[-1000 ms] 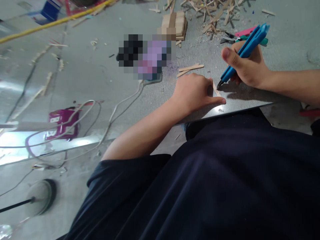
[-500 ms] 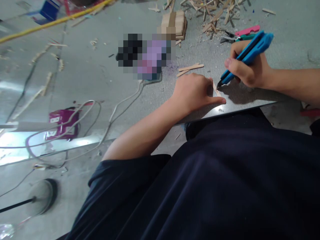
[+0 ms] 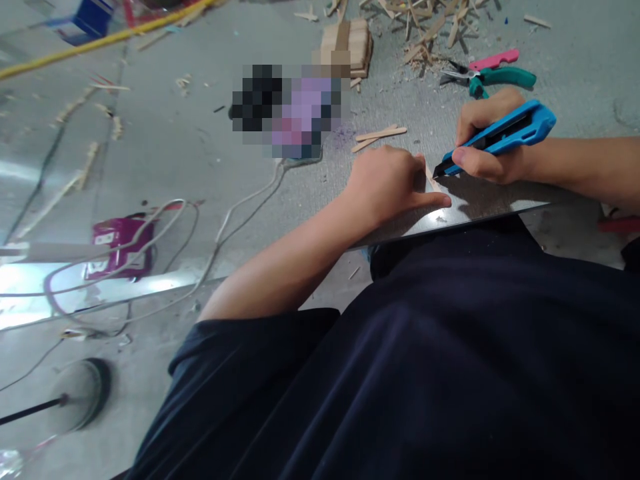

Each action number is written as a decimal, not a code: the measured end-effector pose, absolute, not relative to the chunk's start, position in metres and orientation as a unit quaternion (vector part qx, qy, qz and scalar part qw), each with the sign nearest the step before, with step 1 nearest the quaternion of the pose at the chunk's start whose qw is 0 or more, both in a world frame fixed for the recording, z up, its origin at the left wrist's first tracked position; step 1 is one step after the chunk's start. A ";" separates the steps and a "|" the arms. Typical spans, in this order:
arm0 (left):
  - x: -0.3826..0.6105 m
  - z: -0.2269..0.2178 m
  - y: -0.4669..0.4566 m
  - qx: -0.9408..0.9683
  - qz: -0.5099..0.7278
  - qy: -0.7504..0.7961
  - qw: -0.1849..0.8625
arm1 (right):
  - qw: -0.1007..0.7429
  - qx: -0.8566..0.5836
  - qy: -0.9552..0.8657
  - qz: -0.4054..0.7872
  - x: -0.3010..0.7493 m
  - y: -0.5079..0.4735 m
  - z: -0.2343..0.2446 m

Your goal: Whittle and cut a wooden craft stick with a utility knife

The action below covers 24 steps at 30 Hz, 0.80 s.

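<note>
My left hand (image 3: 390, 183) presses a short wooden stick (image 3: 431, 179) flat on the grey cutting mat (image 3: 400, 113), fingers curled and the forefinger stretched along the mat's near edge. My right hand (image 3: 487, 143) is closed round a blue utility knife (image 3: 505, 137). The knife lies low, almost level, with its black tip touching the stick just right of my left hand.
Two loose wooden sticks (image 3: 380, 137) lie beyond my left hand. Pliers with green and pink handles (image 3: 487, 72), a stack of sticks (image 3: 350, 43) and a heap of wood offcuts (image 3: 425, 20) sit farther back. White cables (image 3: 165, 247) and a magenta box (image 3: 120, 247) are at the left.
My right hand has tipped the knife down from steep to nearly level, its tip staying at the stick. The pliers behind it have come into view. My left hand has not moved.
</note>
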<state>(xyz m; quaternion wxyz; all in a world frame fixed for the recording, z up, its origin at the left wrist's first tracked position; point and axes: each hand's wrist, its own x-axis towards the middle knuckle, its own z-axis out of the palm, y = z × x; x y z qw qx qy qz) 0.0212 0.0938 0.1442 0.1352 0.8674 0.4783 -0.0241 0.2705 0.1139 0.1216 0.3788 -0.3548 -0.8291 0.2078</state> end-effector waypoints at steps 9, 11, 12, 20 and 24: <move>0.021 0.143 0.094 0.867 -0.014 0.476 0.145 | 0.372 -0.403 -0.800 0.242 0.260 0.110 0.127; 0.021 0.144 0.094 0.866 -0.018 0.478 0.147 | 0.390 -0.412 -0.785 0.249 0.258 0.111 0.127; 0.021 0.145 0.094 0.865 -0.021 0.479 0.147 | 0.394 -0.418 -0.779 0.252 0.257 0.112 0.127; 0.022 0.147 0.094 0.863 -0.032 0.483 0.142 | 0.395 -0.384 -0.810 0.202 0.263 0.112 0.130; 0.021 0.145 0.095 0.865 -0.018 0.479 0.149 | 0.385 -0.370 -0.824 0.191 0.267 0.107 0.132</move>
